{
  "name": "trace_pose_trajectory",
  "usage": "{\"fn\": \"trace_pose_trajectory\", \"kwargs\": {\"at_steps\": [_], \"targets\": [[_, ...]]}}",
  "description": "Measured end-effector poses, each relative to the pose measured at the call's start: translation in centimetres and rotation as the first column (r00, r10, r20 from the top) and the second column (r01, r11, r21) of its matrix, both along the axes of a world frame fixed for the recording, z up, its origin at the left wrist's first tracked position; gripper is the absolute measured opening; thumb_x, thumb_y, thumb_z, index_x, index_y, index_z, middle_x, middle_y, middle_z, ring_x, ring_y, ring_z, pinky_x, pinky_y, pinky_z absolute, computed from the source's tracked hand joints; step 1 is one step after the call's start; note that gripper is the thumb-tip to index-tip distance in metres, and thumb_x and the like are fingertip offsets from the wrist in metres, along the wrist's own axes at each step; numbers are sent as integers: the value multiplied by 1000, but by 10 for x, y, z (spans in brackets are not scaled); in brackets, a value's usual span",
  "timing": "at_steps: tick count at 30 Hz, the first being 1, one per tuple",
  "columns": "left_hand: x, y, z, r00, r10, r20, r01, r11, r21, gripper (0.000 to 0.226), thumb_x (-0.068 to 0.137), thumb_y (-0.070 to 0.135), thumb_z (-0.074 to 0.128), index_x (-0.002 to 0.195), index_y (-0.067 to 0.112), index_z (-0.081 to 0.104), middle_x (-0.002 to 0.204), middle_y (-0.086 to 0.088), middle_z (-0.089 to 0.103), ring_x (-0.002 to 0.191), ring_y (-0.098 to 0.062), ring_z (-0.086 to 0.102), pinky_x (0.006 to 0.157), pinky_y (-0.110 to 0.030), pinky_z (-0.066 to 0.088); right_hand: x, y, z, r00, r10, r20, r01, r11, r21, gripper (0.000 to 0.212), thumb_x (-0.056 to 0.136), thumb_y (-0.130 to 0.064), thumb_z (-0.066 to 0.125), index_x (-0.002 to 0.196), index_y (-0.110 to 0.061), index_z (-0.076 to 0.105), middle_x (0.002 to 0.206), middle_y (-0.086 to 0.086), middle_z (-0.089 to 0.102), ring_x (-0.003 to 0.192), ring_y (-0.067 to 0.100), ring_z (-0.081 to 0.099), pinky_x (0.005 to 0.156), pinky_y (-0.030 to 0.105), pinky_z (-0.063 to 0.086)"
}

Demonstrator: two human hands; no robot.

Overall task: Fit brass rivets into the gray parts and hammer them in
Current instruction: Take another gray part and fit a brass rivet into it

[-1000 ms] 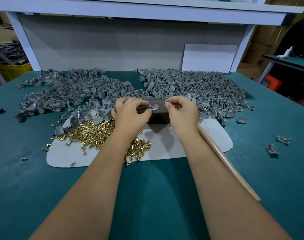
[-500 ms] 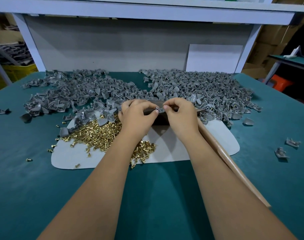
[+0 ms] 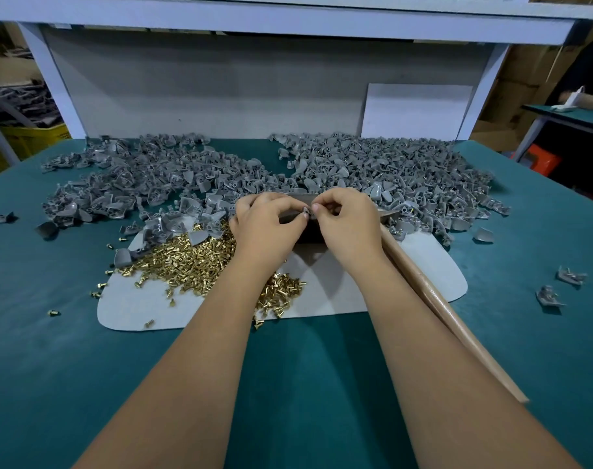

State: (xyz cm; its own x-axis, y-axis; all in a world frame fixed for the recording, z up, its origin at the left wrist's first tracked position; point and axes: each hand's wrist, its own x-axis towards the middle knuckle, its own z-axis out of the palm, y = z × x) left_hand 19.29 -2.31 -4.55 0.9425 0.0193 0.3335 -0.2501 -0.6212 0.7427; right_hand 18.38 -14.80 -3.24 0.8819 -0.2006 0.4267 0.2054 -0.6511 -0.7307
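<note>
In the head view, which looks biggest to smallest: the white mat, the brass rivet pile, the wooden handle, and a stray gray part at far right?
1. White mat
2. Wooden handle, long but thin
3. Brass rivet pile; unsure against the handle
4. Stray gray part

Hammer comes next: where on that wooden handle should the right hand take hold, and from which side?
Grip the wooden handle on its bare middle stretch, coming down from the right. It lies flat beside the right hand, its far end hidden behind that hand.
</note>
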Motion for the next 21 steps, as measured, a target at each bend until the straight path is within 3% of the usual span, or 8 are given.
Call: {"fn": "trace_pose_trajectory", "kwargs": {"at_steps": [3,8,21], "targets": [[-1,0,1,1000,-6,-4,6,1000,-4,10,90,39,65,85,48,63,126,17,58,129,-15,26,92,-31,12,-1,1,1,1000,-8,3,8,999,-43,18,86,-18,64,74,-32,60,89,-3,65,95,23,58,90,46,44],[0,0,0,1000,-4,-4,4,1000,-8,14,90,39,65,81,50,61,125,18,59,129,-18,26,100,-36,17,0,1,1,999,-43,13,44,991,-129,18,87,-20,62,73,-31,57,91,-4,64,95,22,56,90,45,43],[0,0,0,1000,-2,3,2,1000,-12,24,88,42,66,71,56,56,125,20,59,127,-16,27,93,-31,15,0,1,2,999,-32,-19,30,996,-85,19,85,-19,63,72,-31,58,91,-5,63,95,22,56,90,47,44]]}}
